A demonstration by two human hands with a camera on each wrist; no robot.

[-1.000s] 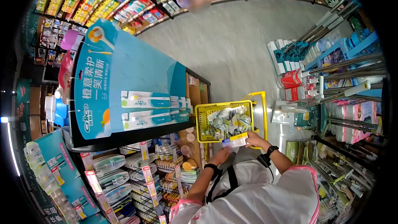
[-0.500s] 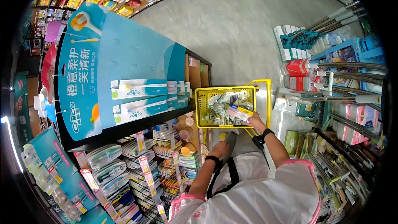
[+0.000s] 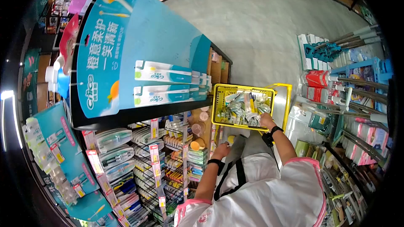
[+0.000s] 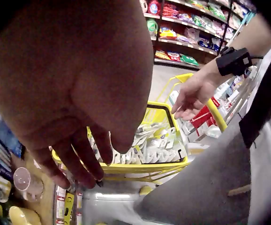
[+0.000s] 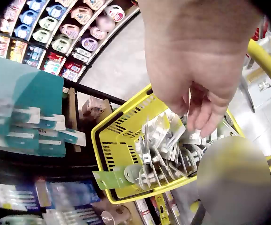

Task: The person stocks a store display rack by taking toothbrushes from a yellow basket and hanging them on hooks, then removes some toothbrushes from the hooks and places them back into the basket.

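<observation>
While the person stands in a shop aisle, the right hand (image 3: 267,120) hangs over the near edge of the yellow slatted plastic shopping basket (image 3: 219,108), its fingers (image 5: 206,117) loosely spread and pointing down, released and holding nothing that the right wrist view shows. Just under those fingertips lies the heap of flat blister-packed toothbrushes on white and pale green card (image 5: 166,145), piled inside the basket at all angles, some flat and some standing on edge; the nearest packs look touching or almost touching the fingers, though I cannot tell which. Such packs are likely light and fairly stiff along the card, with a slick clear plastic shell that may slide against its neighbours, so a pinch across the card edge or the hang-tab end would probably hold better than a grip on the bubble. The left hand (image 3: 221,150) sits lower, well apart from the heap, near the front of the crowded wooden shelf unit with red price tags (image 3: 176,151); its fingers (image 4: 86,161) hang relaxed and empty in the left wrist view, below the basket's rim. Above the shelves stands a tall blue cardboard toothbrush display (image 3: 139,50).
</observation>
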